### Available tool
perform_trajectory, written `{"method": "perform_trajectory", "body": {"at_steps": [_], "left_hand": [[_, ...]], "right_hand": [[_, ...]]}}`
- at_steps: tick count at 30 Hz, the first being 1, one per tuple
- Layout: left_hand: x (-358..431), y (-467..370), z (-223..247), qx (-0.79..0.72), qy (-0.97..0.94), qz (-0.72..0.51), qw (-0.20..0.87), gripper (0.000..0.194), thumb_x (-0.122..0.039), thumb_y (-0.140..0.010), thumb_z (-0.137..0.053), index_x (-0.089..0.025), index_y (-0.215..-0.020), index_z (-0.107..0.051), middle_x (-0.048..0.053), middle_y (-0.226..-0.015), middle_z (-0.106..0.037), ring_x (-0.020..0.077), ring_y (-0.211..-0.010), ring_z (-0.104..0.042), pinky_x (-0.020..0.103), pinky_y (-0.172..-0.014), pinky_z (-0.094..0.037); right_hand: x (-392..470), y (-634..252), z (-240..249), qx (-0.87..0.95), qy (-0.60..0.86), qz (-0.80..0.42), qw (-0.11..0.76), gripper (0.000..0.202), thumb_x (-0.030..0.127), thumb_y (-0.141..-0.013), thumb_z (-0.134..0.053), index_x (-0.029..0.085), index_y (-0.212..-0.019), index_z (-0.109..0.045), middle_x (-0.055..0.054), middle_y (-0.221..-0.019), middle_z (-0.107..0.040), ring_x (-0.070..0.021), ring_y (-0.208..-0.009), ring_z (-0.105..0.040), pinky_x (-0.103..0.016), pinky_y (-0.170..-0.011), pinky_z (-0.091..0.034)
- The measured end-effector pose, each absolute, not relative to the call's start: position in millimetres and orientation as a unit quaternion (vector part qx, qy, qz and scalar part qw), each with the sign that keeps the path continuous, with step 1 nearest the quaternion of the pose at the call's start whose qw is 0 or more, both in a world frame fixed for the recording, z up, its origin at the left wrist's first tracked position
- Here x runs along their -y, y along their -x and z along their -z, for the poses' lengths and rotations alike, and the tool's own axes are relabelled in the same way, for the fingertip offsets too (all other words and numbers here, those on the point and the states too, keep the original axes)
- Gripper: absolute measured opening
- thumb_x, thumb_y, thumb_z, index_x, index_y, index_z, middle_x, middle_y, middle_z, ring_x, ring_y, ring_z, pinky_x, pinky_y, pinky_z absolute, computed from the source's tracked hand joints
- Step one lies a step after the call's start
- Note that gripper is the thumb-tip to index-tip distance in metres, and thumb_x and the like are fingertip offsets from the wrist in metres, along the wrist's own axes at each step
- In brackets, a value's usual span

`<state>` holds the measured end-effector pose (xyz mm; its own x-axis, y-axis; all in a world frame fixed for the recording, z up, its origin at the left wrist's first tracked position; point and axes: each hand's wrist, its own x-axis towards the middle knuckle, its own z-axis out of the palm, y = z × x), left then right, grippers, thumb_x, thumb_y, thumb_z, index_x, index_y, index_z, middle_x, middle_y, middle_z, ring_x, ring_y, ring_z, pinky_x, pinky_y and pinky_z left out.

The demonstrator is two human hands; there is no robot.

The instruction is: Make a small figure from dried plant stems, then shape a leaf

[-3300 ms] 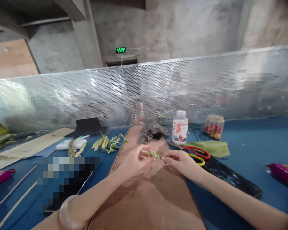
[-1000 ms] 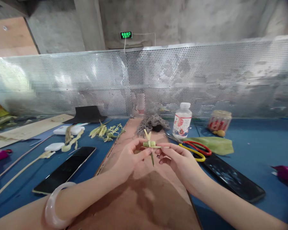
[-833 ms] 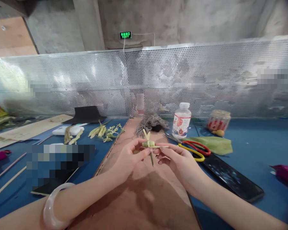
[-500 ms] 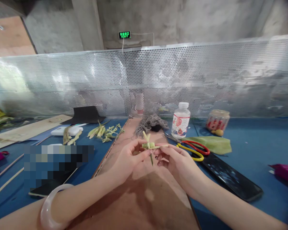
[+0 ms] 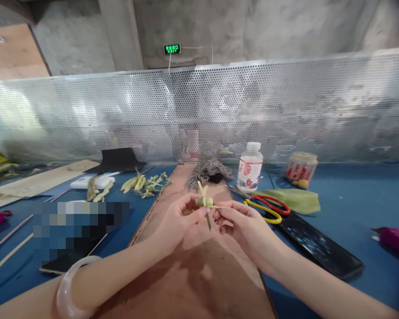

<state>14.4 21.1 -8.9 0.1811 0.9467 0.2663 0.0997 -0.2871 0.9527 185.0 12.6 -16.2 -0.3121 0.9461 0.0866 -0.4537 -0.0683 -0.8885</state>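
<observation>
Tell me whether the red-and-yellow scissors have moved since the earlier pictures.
No. The scissors lie in the same place against the bottle, handles overlapping the phone; the camera view itself has shifted.

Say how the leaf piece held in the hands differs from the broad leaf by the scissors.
The leaf piece is compact, while the broad leaf is much larger. The leaf piece has thin strips sticking out; the broad leaf looks like one wide sheet. The leaf piece is held by the left hand and right hand; the broad leaf lies on the blue table. Both look green.
</observation>
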Motion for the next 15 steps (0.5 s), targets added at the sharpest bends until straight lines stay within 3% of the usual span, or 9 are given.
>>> {"method": "perform_trajectory", "body": {"at_steps": [6,8,10,12,14,15], "left_hand": [[-20.4,-16.6,7.1,-0.425,-0.641,-0.488,0.413,0.014,-0.025,-0.074,-0.066,-0.017,-0.086,-0.063,0.001,-0.084,-0.065,0.0114,-0.072,-0.057,0.020,-0.056,-0.041],[-21.0,-16.2,8.1,-0.432,-0.637,-0.490,0.410,0.015,-0.026,-0.073,-0.066,-0.017,-0.086,-0.063,0.002,-0.084,-0.065,0.0118,-0.071,-0.057,0.020,-0.056,-0.041],[-23.0,-14.7,10.1,-0.445,-0.626,-0.495,0.406,0.018,-0.029,-0.073,-0.067,-0.018,-0.087,-0.064,0.002,-0.085,-0.065,0.0126,-0.071,-0.057,0.021,-0.057,-0.041],[-26.5,-12.7,12.0,-0.461,-0.612,-0.506,0.397,0.022,-0.032,-0.072,-0.067,-0.019,-0.091,-0.065,0.002,-0.086,-0.066,0.0138,-0.074,-0.057,0.022,-0.059,-0.042],[-30.4,-11.2,12.6,-0.469,-0.599,-0.520,0.388,0.024,-0.031,-0.072,-0.067,-0.020,-0.094,-0.066,0.003,-0.089,-0.067,0.0148,-0.078,-0.058,0.023,-0.063,-0.043],[-32.2,-10.7,12.5,-0.467,-0.594,-0.527,0.389,0.025,-0.030,-0.072,-0.068,-0.019,-0.094,-0.067,0.003,-0.090,-0.068,0.0153,-0.080,-0.058,0.024,-0.066,-0.044]], "right_hand": [[-10.2,-179.9,19.4,0.465,0.299,-0.663,0.505,0.013,0.026,-0.071,-0.068,0.013,-0.075,-0.066,-0.004,-0.074,-0.063,-0.0115,-0.066,-0.053,-0.024,-0.059,-0.040],[-11.8,-181.6,16.9,0.518,0.326,-0.619,0.491,0.014,0.028,-0.076,-0.062,0.014,-0.078,-0.065,-0.006,-0.075,-0.063,-0.0141,-0.067,-0.055,-0.027,-0.060,-0.043],[-19.5,-191.4,13.6,0.648,0.387,-0.471,0.456,0.017,0.027,-0.083,-0.050,0.017,-0.086,-0.064,-0.008,-0.082,-0.065,-0.0186,-0.072,-0.058,-0.033,-0.065,-0.046],[-34.8,-210.4,12.5,0.776,0.461,-0.187,0.387,0.023,0.022,-0.085,-0.044,0.020,-0.099,-0.063,-0.012,-0.096,-0.066,-0.0243,-0.087,-0.058,-0.039,-0.079,-0.046],[-55.3,-235.0,15.7,0.772,0.514,-0.083,0.363,0.025,0.020,-0.080,-0.052,0.009,-0.098,-0.063,-0.025,-0.109,-0.059,-0.0371,-0.111,-0.046,-0.051,-0.093,-0.034],[-65.9,-247.3,18.6,0.773,0.574,0.009,0.270,0.027,0.025,-0.082,-0.052,0.006,-0.095,-0.064,-0.027,-0.106,-0.059,-0.0390,-0.110,-0.047,-0.051,-0.091,-0.035]]}}
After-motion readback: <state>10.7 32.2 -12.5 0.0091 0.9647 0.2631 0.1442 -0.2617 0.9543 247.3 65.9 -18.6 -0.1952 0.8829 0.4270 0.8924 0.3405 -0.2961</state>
